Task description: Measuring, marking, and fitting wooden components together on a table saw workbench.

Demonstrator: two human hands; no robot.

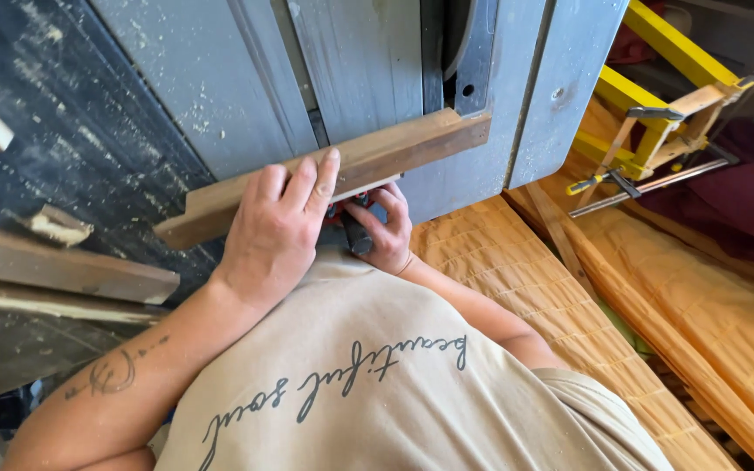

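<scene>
A long brown wooden strip lies across the grey metal saw table, one end notched at the left. My left hand lies flat over the strip's near edge, fingers pressing it down. Below and to the right, my right hand grips a dark handle with red parts at the table's front edge, right under the strip. A slot with the dark blade guard runs up the table beyond the wood.
Wooden offcuts and sawdust lie on the dark bench at the left. Orange quilted covers spread over the floor at the right. A yellow frame with clamped wooden pieces stands at the upper right.
</scene>
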